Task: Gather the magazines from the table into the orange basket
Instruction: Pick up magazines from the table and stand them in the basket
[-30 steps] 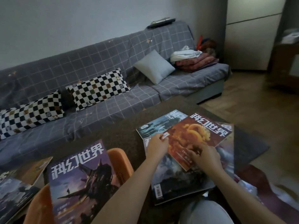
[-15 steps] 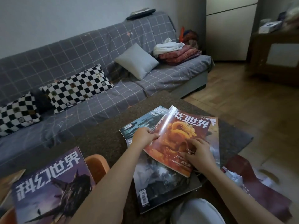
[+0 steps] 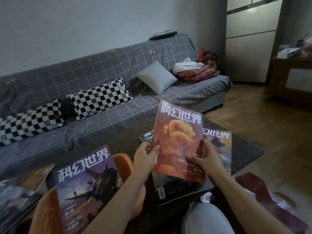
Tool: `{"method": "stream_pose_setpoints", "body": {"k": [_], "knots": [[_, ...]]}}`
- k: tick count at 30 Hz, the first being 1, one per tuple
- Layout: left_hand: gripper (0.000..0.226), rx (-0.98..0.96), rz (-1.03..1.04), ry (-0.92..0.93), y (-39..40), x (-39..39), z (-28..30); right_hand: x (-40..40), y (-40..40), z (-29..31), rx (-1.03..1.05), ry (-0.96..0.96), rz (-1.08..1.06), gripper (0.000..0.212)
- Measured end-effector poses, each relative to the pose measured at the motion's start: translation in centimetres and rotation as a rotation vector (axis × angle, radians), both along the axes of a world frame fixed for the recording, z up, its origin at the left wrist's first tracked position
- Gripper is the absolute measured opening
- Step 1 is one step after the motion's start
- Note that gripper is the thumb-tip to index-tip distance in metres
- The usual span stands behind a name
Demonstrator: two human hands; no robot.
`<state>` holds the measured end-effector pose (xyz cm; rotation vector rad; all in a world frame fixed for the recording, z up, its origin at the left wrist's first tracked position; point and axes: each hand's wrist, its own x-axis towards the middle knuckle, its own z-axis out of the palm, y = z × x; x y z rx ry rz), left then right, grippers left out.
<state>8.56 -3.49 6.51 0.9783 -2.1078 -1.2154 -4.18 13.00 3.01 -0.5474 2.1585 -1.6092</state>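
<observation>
I hold an orange magazine with a golden dragon cover (image 3: pixel 177 139) tilted up above the table, my left hand (image 3: pixel 146 157) gripping its left edge and my right hand (image 3: pixel 205 159) its lower right edge. Under it on the dark table (image 3: pixel 125 141) lie more magazines: a dark one with a barcode (image 3: pixel 175 186), one with an orange-brown cover (image 3: pixel 219 146) and a teal one (image 3: pixel 146 136) mostly hidden. The orange basket (image 3: pixel 123 164) stands at the lower left with a purple magazine (image 3: pixel 84 184) standing in it.
Other magazines (image 3: pixel 25 186) lie at the far left. A grey checked sofa (image 3: pixel 101 78) with checkered pillows runs behind the table. A red bag (image 3: pixel 263 196) and wooden floor are to the right. My knee (image 3: pixel 206 218) is at the bottom.
Both hands lifted the dragon magazine off the pile and tipped it upright, moving it slightly left; it lay flat on the stack before.
</observation>
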Motion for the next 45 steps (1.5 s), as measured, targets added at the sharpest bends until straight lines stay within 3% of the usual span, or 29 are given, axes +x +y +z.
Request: {"method": "stream_pose_setpoints", "body": {"k": [5, 11, 20, 27, 30, 33, 36, 41, 45], "knots": [[0.017, 0.080, 0.170, 0.191, -0.5, 6.0, 1.0, 4.0, -2.7, 3.0, -0.066, 0.023, 0.076, 0.087], [0.009, 0.143, 0.332, 0.311, -2.3, 13.1, 0.7, 8.6, -6.9, 5.1, -0.070, 0.016, 0.191, 0.046], [0.006, 0.222, 0.459, 0.383, -4.7, 21.7, -0.9, 15.0, -12.7, 4.9, -0.060, 0.024, 0.366, 0.045], [0.021, 0.342, 0.525, 0.273, -6.2, 24.7, -2.7, 17.3, -15.3, 2.9, 0.022, 0.153, 0.479, 0.040], [0.018, 0.352, 0.532, 0.125, -6.9, 25.1, -3.3, 17.4, -15.8, 1.9, 0.119, 0.173, 0.465, 0.041], [0.015, 0.247, 0.506, -0.069, -7.4, 25.3, -3.6, 17.3, -16.2, 1.4, 0.183, 0.215, 0.433, 0.043], [0.032, 0.098, 0.529, -0.227, -7.5, 25.2, -3.6, 17.4, -16.3, 1.1, 0.265, 0.250, 0.413, 0.041], [0.040, -0.059, 0.595, -0.337, -7.0, 24.9, -3.5, 17.7, -16.5, 0.8, 0.344, 0.315, 0.418, 0.036], [0.045, -0.080, 0.603, -0.354, -6.9, 24.9, -3.3, 17.7, -16.7, 0.5, 0.355, 0.346, 0.414, 0.031]]}}
